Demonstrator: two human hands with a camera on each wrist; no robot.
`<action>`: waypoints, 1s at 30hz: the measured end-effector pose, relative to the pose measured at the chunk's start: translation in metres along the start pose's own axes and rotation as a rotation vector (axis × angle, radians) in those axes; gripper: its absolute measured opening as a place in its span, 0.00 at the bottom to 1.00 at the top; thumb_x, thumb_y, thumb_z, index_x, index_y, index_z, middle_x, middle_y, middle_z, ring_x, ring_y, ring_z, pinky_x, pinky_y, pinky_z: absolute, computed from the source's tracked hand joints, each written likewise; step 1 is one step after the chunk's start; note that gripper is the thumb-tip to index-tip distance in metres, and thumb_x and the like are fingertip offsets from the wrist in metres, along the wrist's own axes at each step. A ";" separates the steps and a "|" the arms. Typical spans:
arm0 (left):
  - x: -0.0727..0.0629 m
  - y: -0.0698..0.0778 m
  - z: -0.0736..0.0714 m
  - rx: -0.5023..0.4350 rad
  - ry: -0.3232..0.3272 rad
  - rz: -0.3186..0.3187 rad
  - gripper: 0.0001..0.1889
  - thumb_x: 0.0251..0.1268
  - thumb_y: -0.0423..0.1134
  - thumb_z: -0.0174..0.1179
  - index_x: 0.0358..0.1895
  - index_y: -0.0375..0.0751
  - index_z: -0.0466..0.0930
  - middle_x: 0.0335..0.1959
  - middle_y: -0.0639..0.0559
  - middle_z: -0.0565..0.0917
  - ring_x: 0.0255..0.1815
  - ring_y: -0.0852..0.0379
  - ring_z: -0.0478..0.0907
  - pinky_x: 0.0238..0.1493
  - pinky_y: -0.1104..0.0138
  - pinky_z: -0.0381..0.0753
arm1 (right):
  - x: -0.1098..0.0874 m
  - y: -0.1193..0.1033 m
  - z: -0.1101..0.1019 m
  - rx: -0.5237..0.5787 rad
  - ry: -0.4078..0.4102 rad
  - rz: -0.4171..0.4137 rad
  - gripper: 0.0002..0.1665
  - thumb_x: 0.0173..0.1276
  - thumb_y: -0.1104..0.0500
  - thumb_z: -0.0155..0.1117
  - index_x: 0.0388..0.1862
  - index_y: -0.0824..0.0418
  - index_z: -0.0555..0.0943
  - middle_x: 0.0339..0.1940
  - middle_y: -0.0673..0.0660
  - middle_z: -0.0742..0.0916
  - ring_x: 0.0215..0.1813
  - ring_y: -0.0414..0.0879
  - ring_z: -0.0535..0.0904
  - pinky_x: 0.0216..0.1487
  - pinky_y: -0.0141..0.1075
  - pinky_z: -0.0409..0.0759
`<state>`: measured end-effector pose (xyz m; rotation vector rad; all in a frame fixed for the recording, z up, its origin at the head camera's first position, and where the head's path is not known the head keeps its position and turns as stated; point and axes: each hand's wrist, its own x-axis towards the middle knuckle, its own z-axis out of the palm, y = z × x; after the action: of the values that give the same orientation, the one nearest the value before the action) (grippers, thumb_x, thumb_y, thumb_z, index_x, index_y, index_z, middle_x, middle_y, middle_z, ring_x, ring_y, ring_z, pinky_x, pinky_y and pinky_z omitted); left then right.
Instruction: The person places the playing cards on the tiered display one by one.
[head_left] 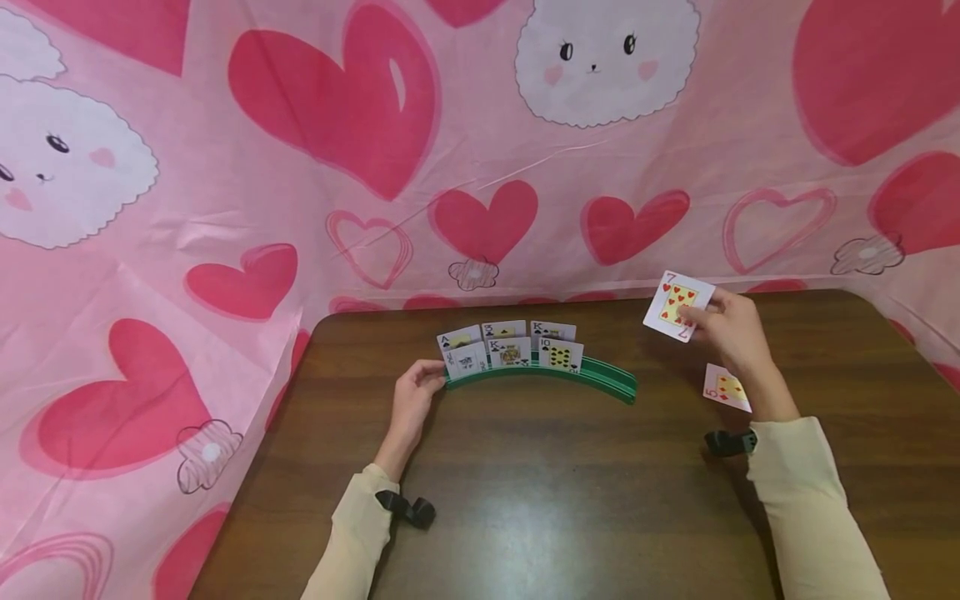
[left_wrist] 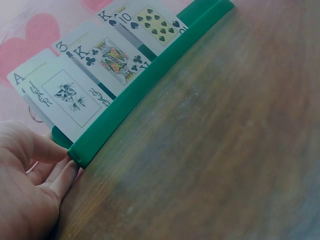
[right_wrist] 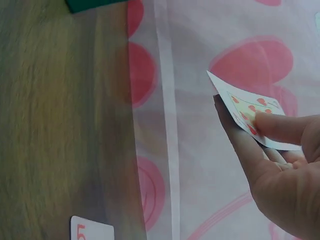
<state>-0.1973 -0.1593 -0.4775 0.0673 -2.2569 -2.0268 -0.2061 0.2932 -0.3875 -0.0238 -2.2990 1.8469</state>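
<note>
A curved green card holder stands on the table with two rows of playing cards in it. A joker, a king of clubs and a ten of spades fill the front row; an ace, a three and a king show behind them. My left hand pinches the holder's left end between thumb and fingers. Raised over the table to the right, my right hand holds a seven of hearts, thumb on its face. Below that hand a five of diamonds lies face up, partly hidden by the wrist.
The brown wooden table ends at the back against a pink cloth printed with hearts. Black wrist straps with cameras sit on both sleeves. The holder's right end carries no cards.
</note>
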 end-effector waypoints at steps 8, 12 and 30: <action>0.000 -0.002 0.000 -0.004 0.000 0.006 0.11 0.73 0.22 0.56 0.53 0.26 0.81 0.55 0.36 0.83 0.56 0.47 0.81 0.53 0.70 0.78 | -0.002 -0.007 0.003 0.076 -0.033 0.016 0.04 0.73 0.67 0.64 0.43 0.68 0.83 0.27 0.40 0.88 0.28 0.34 0.85 0.32 0.29 0.84; 0.002 -0.002 0.001 -0.007 -0.005 0.020 0.11 0.73 0.22 0.56 0.53 0.26 0.81 0.55 0.35 0.83 0.55 0.47 0.81 0.53 0.70 0.78 | -0.003 -0.012 0.004 -0.022 -0.032 -0.002 0.22 0.75 0.65 0.63 0.55 0.85 0.75 0.28 0.38 0.87 0.29 0.33 0.84 0.32 0.28 0.83; 0.002 -0.003 0.000 -0.028 -0.004 0.023 0.11 0.71 0.21 0.55 0.52 0.25 0.81 0.53 0.35 0.84 0.53 0.50 0.82 0.49 0.71 0.77 | -0.007 -0.018 0.009 0.213 -0.033 -0.018 0.14 0.68 0.70 0.68 0.35 0.48 0.87 0.29 0.45 0.90 0.28 0.37 0.86 0.30 0.30 0.84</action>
<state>-0.1994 -0.1602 -0.4799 0.0349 -2.2209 -2.0482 -0.1988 0.2799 -0.3727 0.0581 -2.1026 2.0872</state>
